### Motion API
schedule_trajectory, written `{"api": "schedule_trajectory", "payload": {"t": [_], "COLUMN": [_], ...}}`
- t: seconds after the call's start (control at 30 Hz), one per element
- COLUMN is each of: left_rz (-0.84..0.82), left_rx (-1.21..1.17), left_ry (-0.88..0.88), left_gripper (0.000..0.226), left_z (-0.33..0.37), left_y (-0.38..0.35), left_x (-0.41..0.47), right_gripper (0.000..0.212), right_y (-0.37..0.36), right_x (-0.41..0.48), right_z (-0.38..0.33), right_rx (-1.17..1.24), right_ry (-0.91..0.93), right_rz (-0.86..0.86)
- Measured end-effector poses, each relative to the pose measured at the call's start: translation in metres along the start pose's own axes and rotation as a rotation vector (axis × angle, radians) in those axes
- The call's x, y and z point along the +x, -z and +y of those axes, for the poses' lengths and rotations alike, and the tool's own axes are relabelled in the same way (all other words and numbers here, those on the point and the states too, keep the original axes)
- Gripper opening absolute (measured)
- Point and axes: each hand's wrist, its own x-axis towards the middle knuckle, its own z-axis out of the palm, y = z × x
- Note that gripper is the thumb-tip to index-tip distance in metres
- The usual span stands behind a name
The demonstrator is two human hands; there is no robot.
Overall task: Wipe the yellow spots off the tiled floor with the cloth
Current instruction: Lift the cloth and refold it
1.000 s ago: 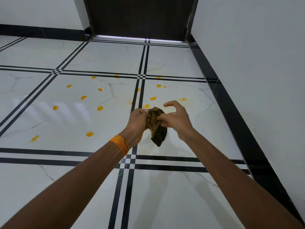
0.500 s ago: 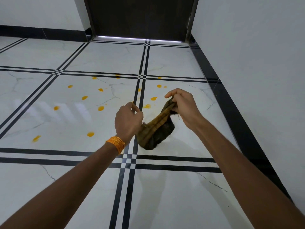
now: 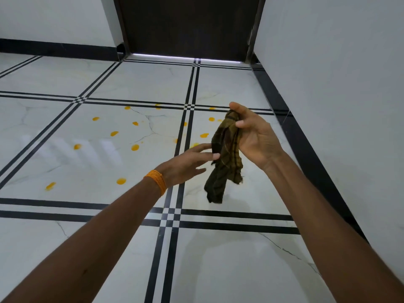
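A dark olive checked cloth [image 3: 225,162] hangs in the air above the white tiled floor [image 3: 91,162]. My right hand [image 3: 253,136] pinches its top end between thumb and fingers, palm turned toward me. My left hand [image 3: 188,165], with an orange thread band on the wrist, is spread open with its fingertips just touching the cloth's left edge. Several yellow spots [image 3: 135,147] dot the tiles beyond and left of my hands, some near the black tile lines [image 3: 175,147].
A white wall with a black skirting [image 3: 310,154] runs close along the right. A dark door [image 3: 188,25] stands straight ahead, with a bright gap under it. Black double lines cross the floor in a grid.
My left hand has let go of the cloth and opened. My right hand lifted its end, so the cloth went from bunched between both hands to hanging down from the right one.
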Motion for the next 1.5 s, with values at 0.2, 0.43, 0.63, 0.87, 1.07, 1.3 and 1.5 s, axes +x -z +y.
{"api": "schedule_trajectory", "payload": {"t": [0.2,0.43,0.63,0.87,1.07,1.3,1.5], "left_rz": [0.139,0.318,0.358,0.367,-0.053,0.242,0.403], "left_rx": [-0.136,-0.010,0.180,-0.443,-0.511,-0.160,-0.173], "left_ry": [-0.176,-0.325,-0.223,-0.059,0.182,0.009,-0.146], "left_gripper": [0.018,0.025,0.026,0.079,0.107,0.043,0.036], "left_z": [0.026,0.072,0.079,0.028,-0.038,-0.002,0.006], "left_y": [-0.020,-0.026,-0.011,0.010,-0.027,-0.032,-0.028], "left_x": [-0.006,-0.019,-0.022,-0.026,-0.039,-0.031,-0.028], "right_gripper": [0.049,0.065,0.060,0.051,0.042,0.045,0.061], "right_y": [0.018,0.041,0.029,0.007,0.011,0.023,0.045], "right_x": [-0.002,-0.035,-0.030,-0.033,-0.031,-0.022,-0.035], "right_z": [0.011,0.061,0.033,0.021,0.015,0.011,0.020], "right_rx": [0.044,-0.265,-0.228,-0.046,0.034,-0.357,-0.478], "right_ry": [0.026,-0.518,-0.568,-0.405,-0.403,-0.548,-0.707], "right_rz": [0.018,0.010,-0.204,-0.210,-0.068,0.069,0.054]}}
